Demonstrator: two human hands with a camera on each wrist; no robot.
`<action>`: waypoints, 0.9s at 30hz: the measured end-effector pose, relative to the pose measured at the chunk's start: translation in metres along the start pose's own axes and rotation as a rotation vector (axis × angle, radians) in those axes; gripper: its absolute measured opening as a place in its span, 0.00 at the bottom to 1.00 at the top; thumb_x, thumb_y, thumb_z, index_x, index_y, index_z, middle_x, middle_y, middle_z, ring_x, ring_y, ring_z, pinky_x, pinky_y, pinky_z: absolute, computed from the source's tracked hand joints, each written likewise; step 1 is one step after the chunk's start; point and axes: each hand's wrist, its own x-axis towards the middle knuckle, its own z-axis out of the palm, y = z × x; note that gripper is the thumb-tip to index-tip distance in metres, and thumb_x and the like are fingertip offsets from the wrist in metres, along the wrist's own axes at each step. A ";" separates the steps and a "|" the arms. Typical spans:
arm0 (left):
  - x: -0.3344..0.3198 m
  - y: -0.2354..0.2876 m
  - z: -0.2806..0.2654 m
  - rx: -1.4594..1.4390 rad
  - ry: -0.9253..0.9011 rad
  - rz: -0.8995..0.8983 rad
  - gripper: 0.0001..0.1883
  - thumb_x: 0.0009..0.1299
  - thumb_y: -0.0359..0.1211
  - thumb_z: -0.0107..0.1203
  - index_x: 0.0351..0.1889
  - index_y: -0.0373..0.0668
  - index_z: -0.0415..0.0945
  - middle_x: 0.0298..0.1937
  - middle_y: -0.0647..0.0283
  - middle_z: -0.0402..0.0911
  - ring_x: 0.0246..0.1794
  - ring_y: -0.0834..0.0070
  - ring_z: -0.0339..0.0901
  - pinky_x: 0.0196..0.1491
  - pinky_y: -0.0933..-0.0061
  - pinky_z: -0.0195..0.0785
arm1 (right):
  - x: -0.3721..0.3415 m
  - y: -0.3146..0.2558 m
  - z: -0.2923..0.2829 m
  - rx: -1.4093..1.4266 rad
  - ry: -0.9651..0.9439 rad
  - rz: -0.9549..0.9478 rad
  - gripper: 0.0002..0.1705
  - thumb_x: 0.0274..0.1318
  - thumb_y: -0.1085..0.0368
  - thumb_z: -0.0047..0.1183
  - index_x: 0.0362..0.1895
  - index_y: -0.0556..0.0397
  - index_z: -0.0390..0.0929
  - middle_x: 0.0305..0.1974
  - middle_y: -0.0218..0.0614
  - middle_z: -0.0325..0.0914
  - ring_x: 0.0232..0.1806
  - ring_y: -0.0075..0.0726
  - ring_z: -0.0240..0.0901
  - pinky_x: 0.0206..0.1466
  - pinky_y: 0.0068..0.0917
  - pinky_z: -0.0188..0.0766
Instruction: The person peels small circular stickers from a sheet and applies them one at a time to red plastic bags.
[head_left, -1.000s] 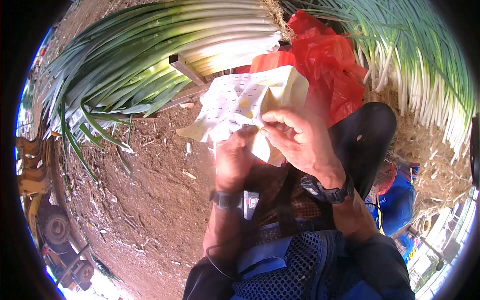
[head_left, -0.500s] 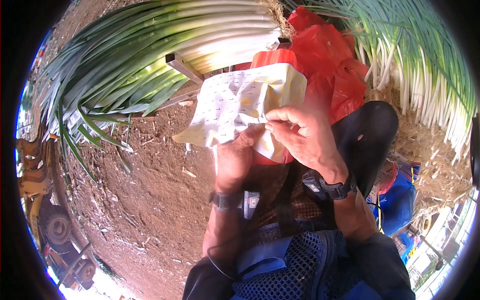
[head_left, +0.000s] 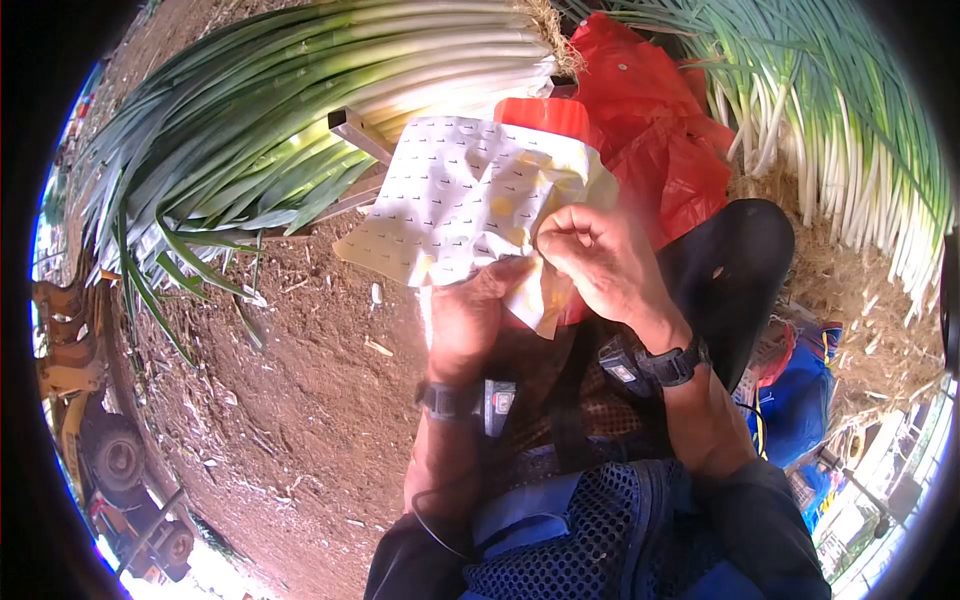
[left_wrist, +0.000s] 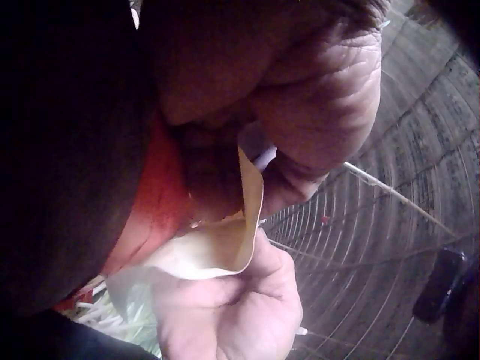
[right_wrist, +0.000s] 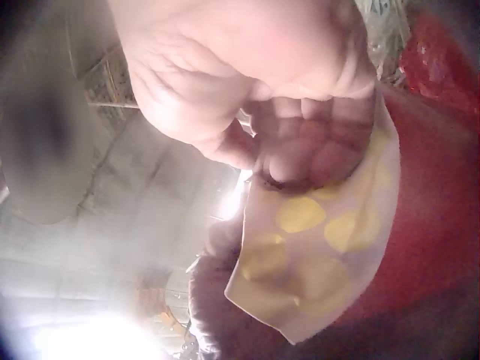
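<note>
In the middle of the head view, the left hand point(head_left: 468, 318) and the right hand point(head_left: 612, 272) both pinch the lower edge of a white, yellow-dotted sheet point(head_left: 450, 195), although the left fingertips seem mostly hidden behind it. The sheet partly covers a red object point(head_left: 545, 115); beyond are leeks point(head_left: 300, 120) on a metal frame point(head_left: 362, 138), and rightward, a red bag point(head_left: 645, 105) and white-stemmed onions point(head_left: 830, 150).

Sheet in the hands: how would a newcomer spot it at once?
In the head view, leeks fan across the top left. Below their white ends, the left hand and right hand hold the sheet. Unlike the red bag beside it, it is white with small black marks and yellow spots.
</note>
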 end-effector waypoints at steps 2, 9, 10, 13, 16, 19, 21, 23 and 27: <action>0.000 0.000 -0.001 -0.039 0.009 -0.025 0.13 0.62 0.21 0.60 0.45 0.32 0.78 0.40 0.60 0.83 0.41 0.71 0.82 0.52 0.69 0.76 | 0.002 0.002 -0.004 0.070 -0.019 0.033 0.08 0.61 0.66 0.57 0.36 0.60 0.81 0.26 0.29 0.80 0.30 0.16 0.73 0.33 0.21 0.71; 0.002 -0.003 -0.003 -0.148 -0.007 0.034 0.16 0.63 0.21 0.59 0.50 0.35 0.76 0.44 0.61 0.82 0.44 0.72 0.80 0.53 0.68 0.73 | -0.006 0.001 0.001 -0.013 0.050 -0.125 0.05 0.59 0.69 0.59 0.37 0.59 0.80 0.27 0.34 0.79 0.29 0.18 0.73 0.34 0.22 0.72; 0.001 0.000 0.003 -0.153 -0.002 0.038 0.13 0.65 0.23 0.59 0.47 0.36 0.77 0.41 0.63 0.82 0.41 0.75 0.79 0.49 0.71 0.72 | -0.006 -0.001 0.002 -0.046 0.075 -0.157 0.05 0.58 0.70 0.59 0.37 0.59 0.80 0.28 0.34 0.79 0.29 0.19 0.73 0.34 0.22 0.72; 0.001 0.000 0.001 -0.146 -0.014 0.034 0.08 0.66 0.25 0.59 0.43 0.37 0.77 0.38 0.66 0.80 0.38 0.80 0.76 0.46 0.76 0.70 | -0.006 -0.010 0.005 -0.119 0.087 -0.211 0.06 0.56 0.71 0.61 0.37 0.59 0.80 0.29 0.35 0.79 0.29 0.24 0.76 0.34 0.23 0.73; 0.002 -0.001 -0.004 -0.138 -0.011 0.017 0.08 0.67 0.26 0.59 0.43 0.37 0.77 0.37 0.68 0.79 0.37 0.81 0.74 0.45 0.78 0.68 | -0.007 -0.011 0.007 -0.159 0.075 -0.260 0.08 0.54 0.73 0.61 0.39 0.58 0.79 0.33 0.36 0.80 0.30 0.28 0.78 0.34 0.24 0.75; 0.003 -0.003 -0.012 -0.138 -0.004 -0.001 0.07 0.67 0.26 0.59 0.42 0.37 0.77 0.36 0.69 0.78 0.37 0.82 0.73 0.43 0.79 0.67 | -0.006 -0.007 0.008 -0.189 0.120 -0.299 0.11 0.53 0.74 0.62 0.43 0.57 0.79 0.36 0.38 0.80 0.32 0.31 0.80 0.34 0.26 0.76; 0.003 -0.002 -0.013 -0.143 0.007 -0.007 0.07 0.67 0.27 0.58 0.42 0.38 0.77 0.35 0.70 0.77 0.36 0.82 0.73 0.43 0.79 0.67 | -0.005 -0.008 0.007 -0.220 0.144 -0.330 0.14 0.53 0.74 0.62 0.44 0.57 0.78 0.38 0.39 0.80 0.34 0.33 0.80 0.34 0.26 0.77; 0.002 0.000 -0.010 -0.142 0.014 -0.009 0.07 0.67 0.27 0.58 0.43 0.37 0.76 0.36 0.70 0.77 0.37 0.82 0.73 0.43 0.79 0.68 | -0.002 -0.012 0.003 -0.261 0.146 -0.371 0.15 0.52 0.75 0.63 0.46 0.56 0.77 0.39 0.40 0.79 0.35 0.34 0.81 0.35 0.27 0.78; 0.001 0.003 -0.012 -0.123 -0.004 -0.034 0.09 0.67 0.27 0.58 0.45 0.37 0.76 0.38 0.68 0.79 0.38 0.80 0.75 0.45 0.77 0.69 | -0.001 -0.010 0.005 -0.206 0.097 -0.357 0.11 0.53 0.74 0.62 0.42 0.57 0.78 0.37 0.39 0.79 0.35 0.34 0.81 0.35 0.27 0.78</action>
